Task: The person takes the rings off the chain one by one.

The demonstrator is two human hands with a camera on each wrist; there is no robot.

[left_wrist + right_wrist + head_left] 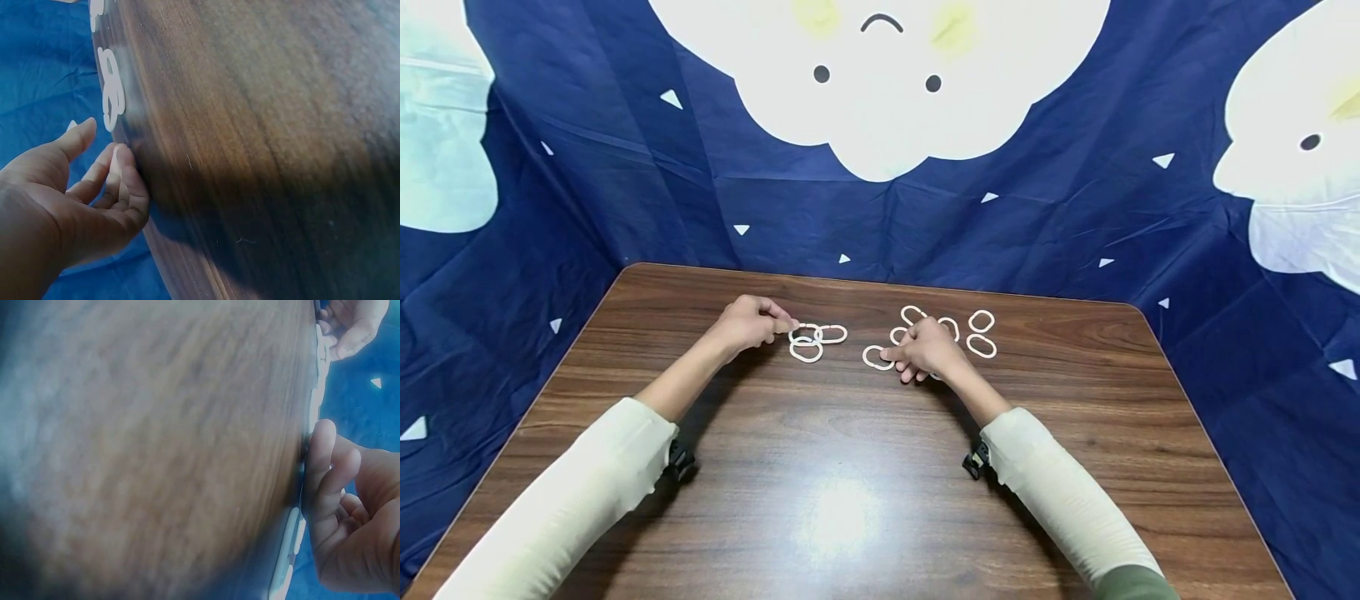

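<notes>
Three white oval plastic links (pixel 832 334) lie joined or overlapping on the brown table. At their left edge is my left hand (pixel 747 325), its fingertips by the nearest link; in the left wrist view its thumb stands apart from the loosely bent fingers (pixel 134 181). A single white link (pixel 872 358) lies right of that group. My right hand (pixel 931 348) reaches over it from the right, fingertips touching its right edge. Several more links sit around and partly under the right hand, among them one behind it (pixel 913 314).
Two separate links, an upper one (pixel 981 320) and a lower one (pixel 981 346), lie to the right of the right hand. The wood-grain table (pixel 865 433) ends at the back against a blue cloth (pixel 820 225) with white clouds and triangles.
</notes>
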